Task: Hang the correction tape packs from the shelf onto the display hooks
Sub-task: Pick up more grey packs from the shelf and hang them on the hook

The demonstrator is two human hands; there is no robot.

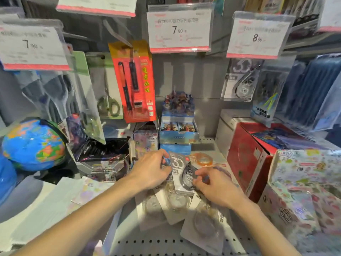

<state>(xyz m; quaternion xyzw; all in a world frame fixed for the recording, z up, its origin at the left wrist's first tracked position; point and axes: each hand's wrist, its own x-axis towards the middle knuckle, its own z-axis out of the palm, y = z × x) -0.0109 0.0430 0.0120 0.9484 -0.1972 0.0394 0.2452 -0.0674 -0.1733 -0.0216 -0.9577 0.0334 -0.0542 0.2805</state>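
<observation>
Where the perforated shelf (166, 242) runs nearest, clear packs (204, 224) lie loose. Beyond them, the left hand (150, 171) and right hand (215, 189) both pinch a grey correction tape pack (178, 169) printed "30", one grip on each side edge. Far above hang price tags reading "7.90" (180, 30) and "8.00" (257, 38).

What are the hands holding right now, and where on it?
Both hands grip one grey carded correction tape pack: left hand at its upper left edge, right hand at its lower right.
</observation>
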